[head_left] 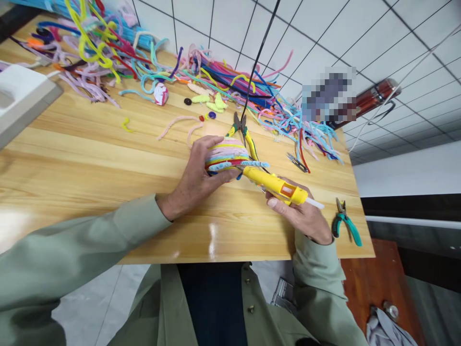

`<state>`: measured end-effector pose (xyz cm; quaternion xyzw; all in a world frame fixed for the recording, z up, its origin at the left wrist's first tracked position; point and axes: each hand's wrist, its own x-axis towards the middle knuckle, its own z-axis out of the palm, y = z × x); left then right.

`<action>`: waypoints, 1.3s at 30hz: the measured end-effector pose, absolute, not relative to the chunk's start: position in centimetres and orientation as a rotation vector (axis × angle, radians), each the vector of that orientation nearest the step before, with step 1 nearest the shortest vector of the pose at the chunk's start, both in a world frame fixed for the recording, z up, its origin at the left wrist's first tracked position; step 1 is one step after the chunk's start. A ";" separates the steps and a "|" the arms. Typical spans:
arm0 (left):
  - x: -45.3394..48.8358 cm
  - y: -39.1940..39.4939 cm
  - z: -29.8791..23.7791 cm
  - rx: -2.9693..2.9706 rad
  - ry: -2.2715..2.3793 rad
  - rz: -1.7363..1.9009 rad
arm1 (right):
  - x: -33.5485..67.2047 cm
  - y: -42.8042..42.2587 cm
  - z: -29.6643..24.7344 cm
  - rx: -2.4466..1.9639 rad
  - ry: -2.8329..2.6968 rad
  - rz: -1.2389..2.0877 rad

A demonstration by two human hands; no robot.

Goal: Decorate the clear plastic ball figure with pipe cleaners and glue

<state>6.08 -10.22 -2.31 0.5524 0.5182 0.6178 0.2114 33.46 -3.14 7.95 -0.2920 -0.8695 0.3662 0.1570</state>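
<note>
My left hand (196,175) is wrapped round a ball of coiled pipe cleaners (226,153) in pink, yellow, blue and red stripes, holding it on the wooden table (90,158). My right hand (300,214) grips a yellow glue gun (275,185). Its nozzle points left and touches the lower right side of the ball. A white glue stick pokes out of the gun's back end. The gun's black cord (257,57) runs up and away across the table.
Heaps of loose coloured pipe cleaners (108,53) cover the far side of the table. Yellow-handled pliers (245,134) lie just behind the ball, small snips (297,162) to the right, teal-handled pliers (346,223) near the right edge. A white box (21,96) sits far left.
</note>
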 end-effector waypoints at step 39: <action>6.1 -10.2 -2.3 1.539 1.463 1.719 | 33.9 -3.1 7.5 -0.911 -2.481 0.979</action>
